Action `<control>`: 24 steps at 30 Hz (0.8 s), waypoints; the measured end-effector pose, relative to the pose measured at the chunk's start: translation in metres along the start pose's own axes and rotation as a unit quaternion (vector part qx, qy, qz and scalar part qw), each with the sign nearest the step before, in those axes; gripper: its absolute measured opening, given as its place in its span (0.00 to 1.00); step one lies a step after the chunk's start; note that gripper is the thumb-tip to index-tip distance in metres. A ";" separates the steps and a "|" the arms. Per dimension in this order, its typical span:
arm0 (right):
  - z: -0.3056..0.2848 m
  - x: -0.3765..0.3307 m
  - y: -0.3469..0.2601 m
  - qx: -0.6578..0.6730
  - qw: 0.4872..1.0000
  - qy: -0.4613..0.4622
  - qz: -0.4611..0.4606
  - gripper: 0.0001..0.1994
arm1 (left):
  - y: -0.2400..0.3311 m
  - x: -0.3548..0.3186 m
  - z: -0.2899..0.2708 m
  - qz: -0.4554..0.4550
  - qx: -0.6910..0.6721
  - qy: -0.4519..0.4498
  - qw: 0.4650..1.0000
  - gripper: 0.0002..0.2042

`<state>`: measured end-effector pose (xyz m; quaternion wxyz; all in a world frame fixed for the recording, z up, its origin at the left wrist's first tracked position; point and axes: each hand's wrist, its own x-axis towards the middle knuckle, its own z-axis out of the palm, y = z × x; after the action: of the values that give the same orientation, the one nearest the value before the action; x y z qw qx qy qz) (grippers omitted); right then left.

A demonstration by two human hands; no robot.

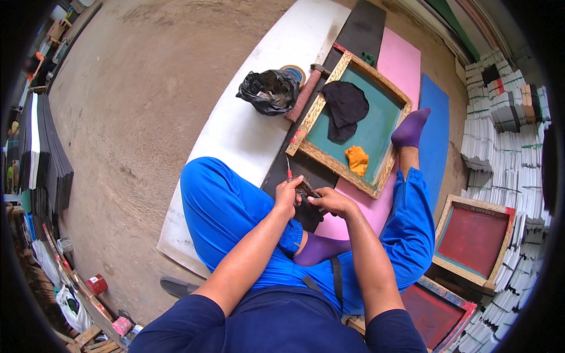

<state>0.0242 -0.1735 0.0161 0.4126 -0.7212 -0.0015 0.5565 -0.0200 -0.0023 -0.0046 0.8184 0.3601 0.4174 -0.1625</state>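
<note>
Over my lap, both hands are closed around a small dark, worn piece (306, 189) whose kind I cannot make out. My left hand (288, 195) pinches it from the left, and my right hand (333, 202) grips its dark right end. Just beyond the left hand lies a thin tool with a red handle (289, 174) and a metal shaft. Black cloth (308, 215) is bunched beneath my hands. Ahead stands a wooden-framed screen (338, 162) with green mesh, bearing a black cloth (345, 109) and a crumpled orange cloth (356, 160).
A hammer (306, 93) lies along the frame's left side. Near it are a black plastic bag (269, 93) and a tape roll (294, 73). White (235, 141), pink and blue sheets cover the floor. Red screens (474, 241) and paper stacks (500, 147) stand right.
</note>
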 end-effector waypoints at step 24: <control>-0.018 0.015 -0.101 -0.329 0.905 0.264 0.060 0.19 | -0.002 0.004 0.002 0.058 0.041 0.075 0.995 0.12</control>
<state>0.0903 -0.1109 0.0654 0.1027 -0.9351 -0.0326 0.3375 -0.0173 -0.0044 -0.0081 0.7772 0.4284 0.4491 -0.1041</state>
